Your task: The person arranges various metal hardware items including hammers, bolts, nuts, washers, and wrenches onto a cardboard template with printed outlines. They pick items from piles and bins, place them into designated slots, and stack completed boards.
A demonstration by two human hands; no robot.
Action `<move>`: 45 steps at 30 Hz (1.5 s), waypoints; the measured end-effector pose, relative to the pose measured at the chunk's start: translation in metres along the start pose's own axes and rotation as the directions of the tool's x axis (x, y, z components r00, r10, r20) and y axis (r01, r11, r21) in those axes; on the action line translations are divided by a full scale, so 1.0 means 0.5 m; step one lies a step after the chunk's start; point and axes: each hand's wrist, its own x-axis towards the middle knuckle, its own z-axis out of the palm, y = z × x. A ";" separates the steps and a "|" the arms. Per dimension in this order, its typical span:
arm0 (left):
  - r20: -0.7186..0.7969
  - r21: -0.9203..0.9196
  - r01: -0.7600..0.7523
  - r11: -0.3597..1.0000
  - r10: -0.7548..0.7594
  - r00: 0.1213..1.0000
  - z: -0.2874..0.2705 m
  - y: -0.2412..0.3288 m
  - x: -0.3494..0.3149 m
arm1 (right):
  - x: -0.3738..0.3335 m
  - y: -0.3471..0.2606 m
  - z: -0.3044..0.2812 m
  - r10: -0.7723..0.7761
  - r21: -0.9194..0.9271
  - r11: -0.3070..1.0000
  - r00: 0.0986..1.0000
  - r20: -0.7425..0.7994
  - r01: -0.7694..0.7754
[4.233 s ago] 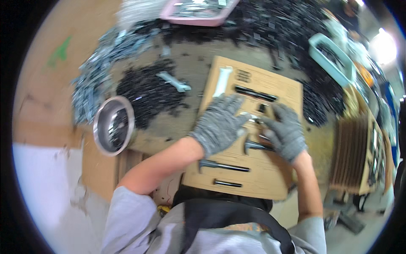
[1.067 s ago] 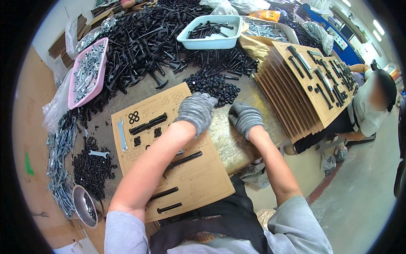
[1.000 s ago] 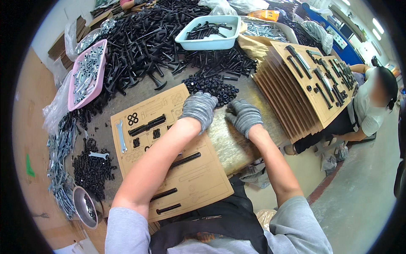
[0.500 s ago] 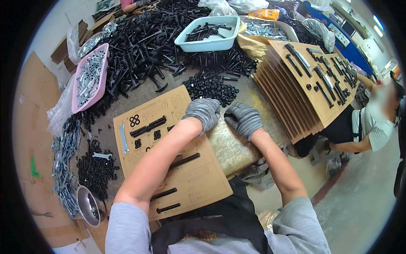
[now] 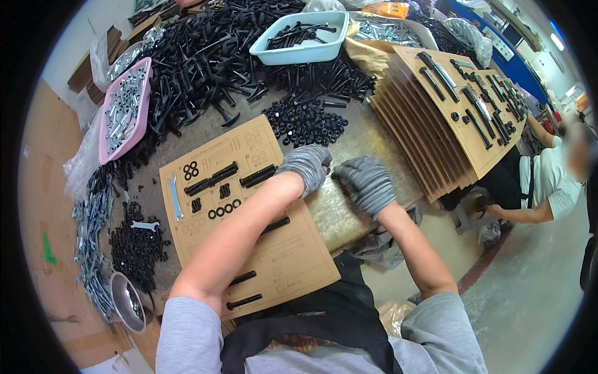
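Both of my hands wear grey knit gloves. My left hand [image 5: 305, 169] is closed over the right edge of a printed cardboard sheet [image 5: 298, 265], its fingertips curled out of sight. Close beside it, above the bare metal tabletop, my right hand [image 5: 367, 185] is closed with the fingers pressed together. A small dark spot shows at its fingertips, too little to name. On the sheet lie a wrench [image 5: 175, 198], black bolts [image 5: 212, 179], a row of black washers [image 5: 224, 209] and short black screws [image 5: 225, 191]. Just beyond my hands is a pile of black nuts [image 5: 305, 123].
A large heap of black bolts [image 5: 193, 62] covers the far table. Around it stand a pink tray [image 5: 144, 109] of silver parts and a light-blue tray [image 5: 299, 57]. Filled cardboard sheets [image 5: 423, 134] are stacked at right, near another person [image 5: 554, 181]. A metal bowl [image 5: 140, 305] sits at lower left.
My hands have drawn slightly back from the nut pile, still closed. More of the sheet's washers and bolts now show beside my left forearm. The whole view has shifted a little.
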 end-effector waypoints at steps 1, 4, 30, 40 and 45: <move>-0.007 -0.026 -0.026 0.999 0.026 1.000 0.003 -0.002 -0.005 | -0.004 0.012 0.000 0.076 0.092 0.993 0.997 -0.018 -0.074; 0.015 -0.003 -0.041 0.999 0.041 0.999 -0.002 0.017 -0.018 | -0.003 0.038 -0.015 0.243 0.172 0.952 0.967 0.075 -0.253; -0.265 0.054 0.423 0.905 -0.395 0.879 -0.180 -0.212 -0.082 | 0.261 -0.093 0.048 0.268 0.391 0.841 0.916 0.299 -0.374; -0.139 -0.174 0.210 0.962 -0.235 0.962 -0.178 -0.253 -0.099 | 0.373 -0.147 0.102 0.170 0.097 0.968 0.892 0.419 -0.230; -0.075 -0.179 0.198 0.964 -0.214 0.974 -0.176 -0.262 -0.094 | 0.367 -0.117 0.117 0.056 0.138 0.982 0.899 0.435 -0.128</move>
